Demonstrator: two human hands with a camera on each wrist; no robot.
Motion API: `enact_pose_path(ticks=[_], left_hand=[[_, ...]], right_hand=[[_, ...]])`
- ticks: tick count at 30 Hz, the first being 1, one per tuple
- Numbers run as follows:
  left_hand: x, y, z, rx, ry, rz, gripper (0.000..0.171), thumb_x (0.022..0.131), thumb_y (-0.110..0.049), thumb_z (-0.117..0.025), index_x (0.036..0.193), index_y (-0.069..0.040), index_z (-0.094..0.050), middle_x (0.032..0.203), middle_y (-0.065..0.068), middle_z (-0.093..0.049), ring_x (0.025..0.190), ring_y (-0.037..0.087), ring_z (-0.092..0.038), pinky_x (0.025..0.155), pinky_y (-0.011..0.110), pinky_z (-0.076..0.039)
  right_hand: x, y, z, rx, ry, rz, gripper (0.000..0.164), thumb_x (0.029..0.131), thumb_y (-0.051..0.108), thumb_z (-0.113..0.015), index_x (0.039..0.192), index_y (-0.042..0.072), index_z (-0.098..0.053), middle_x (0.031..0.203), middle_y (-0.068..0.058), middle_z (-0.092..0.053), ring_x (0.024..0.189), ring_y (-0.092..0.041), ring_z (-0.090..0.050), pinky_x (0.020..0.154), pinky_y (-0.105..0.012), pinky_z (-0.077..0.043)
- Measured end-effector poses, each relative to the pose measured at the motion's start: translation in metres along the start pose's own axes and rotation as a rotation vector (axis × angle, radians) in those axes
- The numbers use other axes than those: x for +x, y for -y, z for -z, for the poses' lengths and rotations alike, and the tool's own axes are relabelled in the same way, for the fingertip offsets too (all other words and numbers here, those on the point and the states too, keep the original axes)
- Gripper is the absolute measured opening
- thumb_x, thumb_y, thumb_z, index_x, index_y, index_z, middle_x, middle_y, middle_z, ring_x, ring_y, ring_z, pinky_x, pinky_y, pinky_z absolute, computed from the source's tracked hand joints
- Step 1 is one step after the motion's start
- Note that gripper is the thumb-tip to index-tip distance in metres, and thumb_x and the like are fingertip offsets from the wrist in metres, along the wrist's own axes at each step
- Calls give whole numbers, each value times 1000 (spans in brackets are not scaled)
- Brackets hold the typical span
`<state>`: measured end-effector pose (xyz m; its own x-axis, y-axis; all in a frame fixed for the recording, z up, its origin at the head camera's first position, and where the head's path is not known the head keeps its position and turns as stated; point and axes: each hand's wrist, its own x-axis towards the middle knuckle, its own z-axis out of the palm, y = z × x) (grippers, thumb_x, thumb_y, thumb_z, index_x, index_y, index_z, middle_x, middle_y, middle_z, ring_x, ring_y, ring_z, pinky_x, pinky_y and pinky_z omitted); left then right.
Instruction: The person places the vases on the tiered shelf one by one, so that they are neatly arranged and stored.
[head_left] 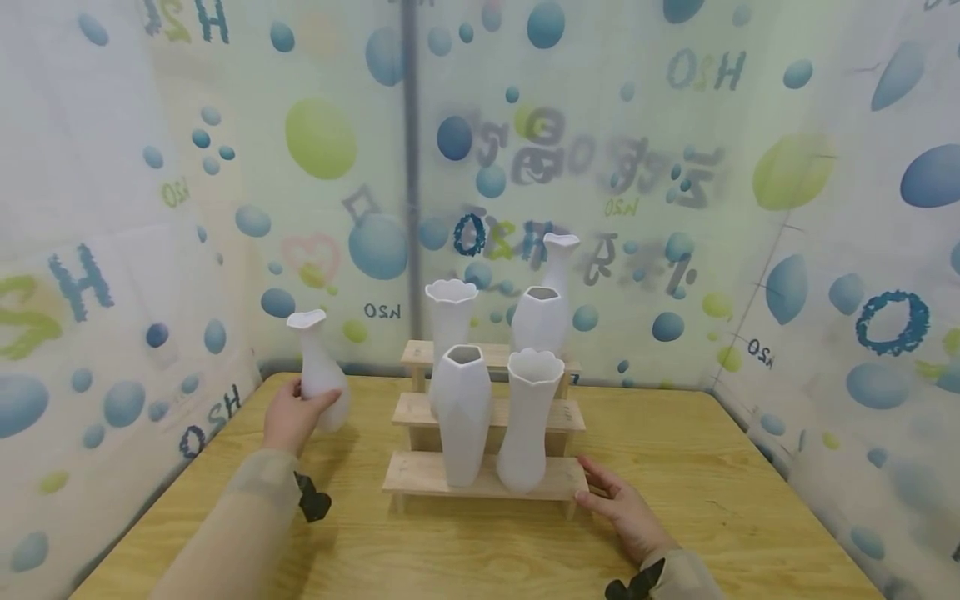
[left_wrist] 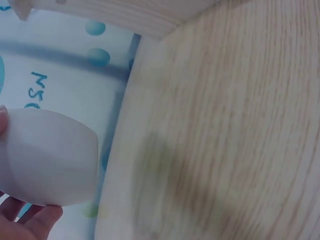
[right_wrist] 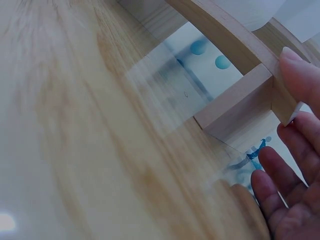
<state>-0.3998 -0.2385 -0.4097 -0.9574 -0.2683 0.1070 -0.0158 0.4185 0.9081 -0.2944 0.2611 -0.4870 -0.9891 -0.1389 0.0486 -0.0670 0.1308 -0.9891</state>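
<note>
My left hand [head_left: 291,417] grips a white narrow-necked vase [head_left: 322,367] with a flared rim round its rounded lower body, left of the stand. It tilts a little, and in the left wrist view its base [left_wrist: 60,160] hangs over a shadow on the tabletop. At the right end of the lowest step of a three-step wooden stand [head_left: 408,475], my right hand [head_left: 626,512] holds the board. In the right wrist view the thumb [right_wrist: 302,82] lies on the board, an index finger at its corner, the other fingers loosely bent below.
On the stand are a faceted vase [head_left: 464,425] and a scalloped vase [head_left: 528,425] in front, with another scalloped vase [head_left: 451,321], a faceted vase [head_left: 542,321] and a slim-necked vase [head_left: 558,262] behind. Patterned curtains [head_left: 637,233] enclose the wooden table [head_left: 675,433].
</note>
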Motion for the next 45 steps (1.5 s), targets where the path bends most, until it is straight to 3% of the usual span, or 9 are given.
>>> enact_pose_path(ticks=[6,18,24,33,45], left_hand=[[-4,-14,2,-11,32,-20,95,82,-54,-70,147,1,-28,146,25,-36,129,44,-39,100,60,-37],[-7,-44,9,12,71,-37,98,80,-57,-70,147,1,-29,145,25,-37,128,42,-41,101,59,-37],[-9,-60,12,-15,93,-28,97,81,-52,-72,148,2,-26,146,25,-36,129,42,-39,103,58,-35],[-7,-81,18,-9,115,-73,93,81,-52,-73,145,0,-31,144,23,-40,127,41,-42,102,58,-36],[-5,-104,13,-24,152,-129,90,79,-52,-74,144,-3,-35,142,19,-43,124,38,-45,101,56,-39]], right_hand=[[0,1,-1,-7,-11,-6,66,90,16,-67,147,1,-36,138,-22,-47,123,-27,-45,101,-37,-33],[4,-2,-2,-18,-34,-37,67,89,21,-69,147,4,-38,139,-21,-46,130,-37,-38,107,-57,-25],[3,-2,-2,-7,-30,-34,66,90,19,-68,146,4,-38,139,-20,-47,129,-35,-39,107,-54,-25],[1,3,-2,-20,-49,-29,65,90,18,-68,146,3,-40,138,-19,-48,127,-32,-41,106,-52,-26],[1,2,-2,-16,-36,-26,64,91,18,-67,146,2,-38,140,-21,-46,130,-35,-38,107,-56,-24]])
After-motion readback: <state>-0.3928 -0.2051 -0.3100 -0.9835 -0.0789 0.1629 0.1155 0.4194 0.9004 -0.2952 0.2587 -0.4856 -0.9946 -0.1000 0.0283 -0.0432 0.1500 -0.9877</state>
